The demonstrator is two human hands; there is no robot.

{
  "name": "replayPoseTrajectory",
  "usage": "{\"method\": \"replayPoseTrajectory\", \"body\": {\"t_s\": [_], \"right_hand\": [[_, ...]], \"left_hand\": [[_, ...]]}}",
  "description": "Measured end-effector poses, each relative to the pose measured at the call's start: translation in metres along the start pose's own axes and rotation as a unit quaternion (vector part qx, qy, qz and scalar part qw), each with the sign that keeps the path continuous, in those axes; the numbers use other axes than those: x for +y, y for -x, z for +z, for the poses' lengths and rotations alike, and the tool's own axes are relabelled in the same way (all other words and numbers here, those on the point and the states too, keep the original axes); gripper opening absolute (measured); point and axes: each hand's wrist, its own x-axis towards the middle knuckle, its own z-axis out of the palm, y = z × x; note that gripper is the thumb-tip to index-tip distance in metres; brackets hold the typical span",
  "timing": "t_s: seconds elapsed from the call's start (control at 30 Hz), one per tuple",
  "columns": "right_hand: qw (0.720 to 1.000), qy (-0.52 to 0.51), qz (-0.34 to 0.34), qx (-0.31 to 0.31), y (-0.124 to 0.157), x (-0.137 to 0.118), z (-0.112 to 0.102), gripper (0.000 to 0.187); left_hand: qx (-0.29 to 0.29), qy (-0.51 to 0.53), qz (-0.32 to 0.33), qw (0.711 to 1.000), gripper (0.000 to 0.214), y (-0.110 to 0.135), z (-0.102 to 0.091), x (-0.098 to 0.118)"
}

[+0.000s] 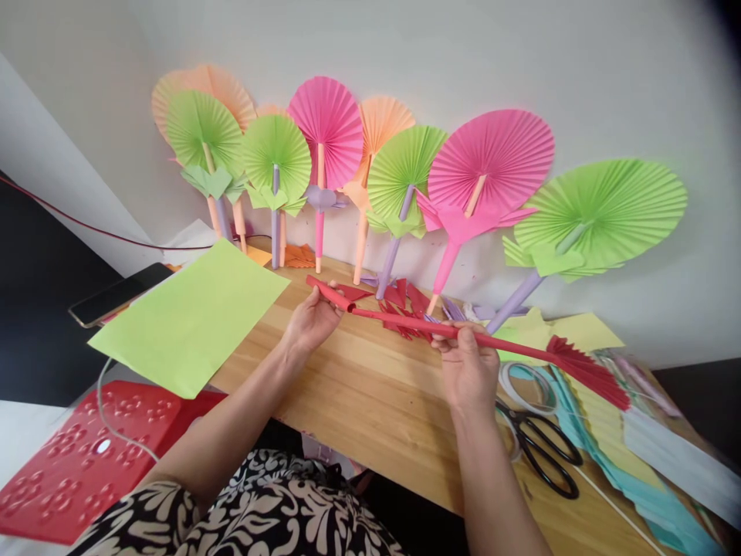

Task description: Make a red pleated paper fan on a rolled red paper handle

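My left hand [312, 318] pinches the rolled end of a red paper piece [333, 293] that wraps the tip of a thin red paper stick [405, 322]. My right hand [466, 367] is closed round the same stick farther right. The stick runs on to a folded red pleated fan [584, 369] at its far end, which rests over the paper stacks. Both hands hold the piece just above the wooden table [370, 401].
Several finished paper fans in green, pink and orange [489, 158] lean against the wall. A light green sheet [191, 316] overhangs the table's left. Black scissors [544, 448], a tape ring [524, 386], pleated paper stacks [637, 455], red scraps [405, 297], a phone [119, 292], a red stool [86, 455].
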Motion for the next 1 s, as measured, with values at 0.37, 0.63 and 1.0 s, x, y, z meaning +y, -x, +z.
{"method": "replayPoseTrajectory", "body": {"t_s": [0.37,0.63,1.0], "right_hand": [[0.998,0.035,-0.035,0.042,0.0007,-0.0009,-0.0006,0.020],[0.997,0.053,-0.040,0.048,-0.0001,0.0002,-0.0030,0.021],[0.994,0.079,-0.071,0.008,0.0026,-0.0009,-0.0070,0.011]], "left_hand": [[-0.008,0.015,0.018,1.000,0.039,0.0002,-0.0007,-0.0051],[-0.035,-0.020,0.072,0.997,0.029,0.0019,-0.0051,-0.0032],[-0.030,-0.025,0.079,0.996,0.030,0.0054,-0.0028,0.0026]]}}
